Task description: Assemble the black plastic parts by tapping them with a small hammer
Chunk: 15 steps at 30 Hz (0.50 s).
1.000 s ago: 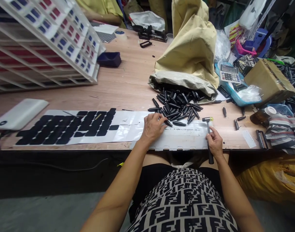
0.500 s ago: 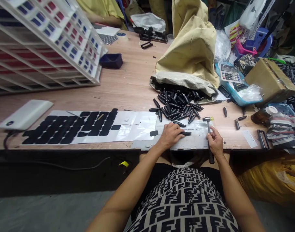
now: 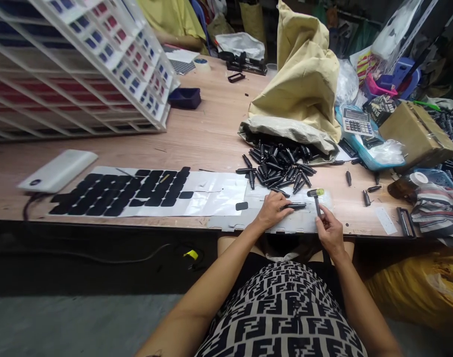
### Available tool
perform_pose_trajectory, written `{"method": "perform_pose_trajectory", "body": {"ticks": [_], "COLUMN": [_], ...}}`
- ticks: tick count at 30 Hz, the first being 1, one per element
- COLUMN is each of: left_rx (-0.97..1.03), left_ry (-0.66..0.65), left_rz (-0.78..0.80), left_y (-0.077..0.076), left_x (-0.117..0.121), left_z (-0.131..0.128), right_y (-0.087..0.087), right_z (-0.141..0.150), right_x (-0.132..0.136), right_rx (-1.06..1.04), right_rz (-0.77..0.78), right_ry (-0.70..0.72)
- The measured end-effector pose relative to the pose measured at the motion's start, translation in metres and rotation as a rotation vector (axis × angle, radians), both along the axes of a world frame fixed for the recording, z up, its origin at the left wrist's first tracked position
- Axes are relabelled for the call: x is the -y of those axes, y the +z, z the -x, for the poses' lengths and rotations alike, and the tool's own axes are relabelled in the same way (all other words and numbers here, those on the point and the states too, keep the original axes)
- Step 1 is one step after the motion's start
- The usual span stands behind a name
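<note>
My left hand [image 3: 274, 209] is closed on a slim black cylindrical piece [image 3: 298, 206], which lies sideways over the pale sheet [image 3: 274, 224] at the table's front edge. In my right hand [image 3: 329, 229] is a small hammer [image 3: 317, 202], its yellow-tipped head tilted up just right of the piece. A heap of similar black pieces [image 3: 274, 166] spills from the mouth of a beige sack [image 3: 289, 94] beyond my hands. To the left, a white sheet [image 3: 211, 198] carries rows of flat black rounded pieces [image 3: 103, 196].
A white plastic crate [image 3: 157, 119] and a white box-like device [image 3: 59, 171] stand at left. At right are a calculator [image 3: 356, 122], a cardboard box [image 3: 416, 134], a brown jar [image 3: 401, 187] and striped cloth [image 3: 438, 208]. Another person's yellow sleeve [image 3: 174, 20] shows at the back.
My left hand moved from the heap toward the right with a black piece, bringing it near the hammer. A flat black rounded piece came into sight on the sheet. The hammer's head tilted.
</note>
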State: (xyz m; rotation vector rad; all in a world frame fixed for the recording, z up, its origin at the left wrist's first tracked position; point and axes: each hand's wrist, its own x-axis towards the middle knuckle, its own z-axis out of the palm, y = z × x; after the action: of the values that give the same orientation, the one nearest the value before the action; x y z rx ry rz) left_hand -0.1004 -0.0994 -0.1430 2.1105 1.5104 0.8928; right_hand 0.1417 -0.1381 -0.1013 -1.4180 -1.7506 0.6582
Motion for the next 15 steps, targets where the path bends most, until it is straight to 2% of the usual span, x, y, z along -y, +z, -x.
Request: {"method": "perform_pose_trajectory", "body": {"ticks": [6,10,15], "left_rx": [-0.04,-0.049,-0.044], "left_ry": [-0.016,-0.019,-0.017], "left_rz": [0.003,0.003,0.026], "left_y": [-0.001,-0.001,0.002], "left_x": [-0.001,-0.001,-0.001], "left_z": [-0.001,0.0,0.0], "right_y": [0.01,0.006,0.001], "right_z": [0.017,0.022,0.022], "right_x": [0.018,0.022,0.024], "right_rx": [0.168,0.238,0.312], "right_rz": [-0.162,-0.217,-0.194], "right_ry": [0.186,0.238,0.233]}}
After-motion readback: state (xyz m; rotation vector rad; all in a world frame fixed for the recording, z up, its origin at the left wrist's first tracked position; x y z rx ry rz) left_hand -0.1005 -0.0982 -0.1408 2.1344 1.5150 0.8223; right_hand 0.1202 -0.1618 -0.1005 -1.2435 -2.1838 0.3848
